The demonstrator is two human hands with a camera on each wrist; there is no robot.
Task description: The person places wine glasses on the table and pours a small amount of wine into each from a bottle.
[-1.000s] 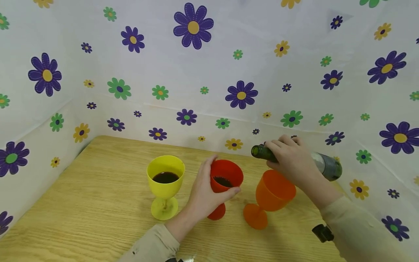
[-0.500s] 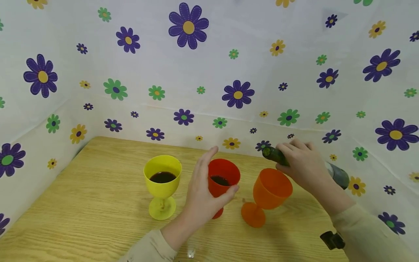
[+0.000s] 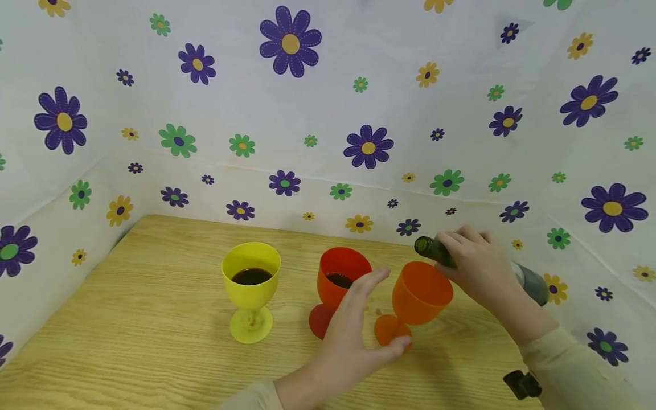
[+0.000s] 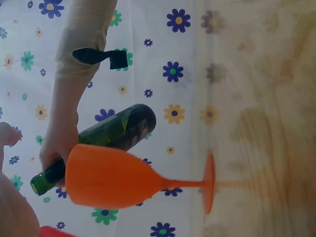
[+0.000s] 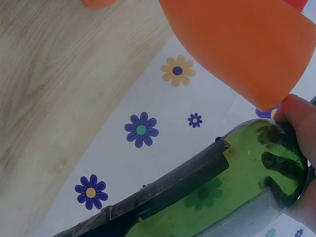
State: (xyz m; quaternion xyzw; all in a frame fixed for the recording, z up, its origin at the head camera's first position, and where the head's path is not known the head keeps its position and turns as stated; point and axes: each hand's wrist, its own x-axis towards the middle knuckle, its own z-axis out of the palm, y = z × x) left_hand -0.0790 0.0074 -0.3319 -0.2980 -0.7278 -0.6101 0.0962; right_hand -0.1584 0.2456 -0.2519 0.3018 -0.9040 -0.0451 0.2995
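Note:
In the head view the left hand (image 3: 348, 347) reaches between the red goblet (image 3: 342, 273) and the orange goblet (image 3: 421, 293), thumb and fingers spread apart, holding nothing. Dark liquid lies in the red goblet. The orange goblet stands upright on its foot in the left wrist view, and no liquid shows in it. Behind and right of it the right hand (image 3: 479, 267) grips the green bottle (image 3: 435, 251) around its neck. The bottle is tilted, its mouth pointing left, beside the orange goblet's rim. The right wrist view shows fingers around the bottle's green glass (image 5: 237, 163).
A yellow goblet (image 3: 251, 293) with dark liquid stands at the left on the wooden table (image 3: 128, 319). Flower-patterned white cloth (image 3: 287, 114) rises behind the table and along both sides.
The left hand has let go of the red goblet and moved right and down, toward the orange goblet. The right hand with the bottle has shifted slightly right and lower.

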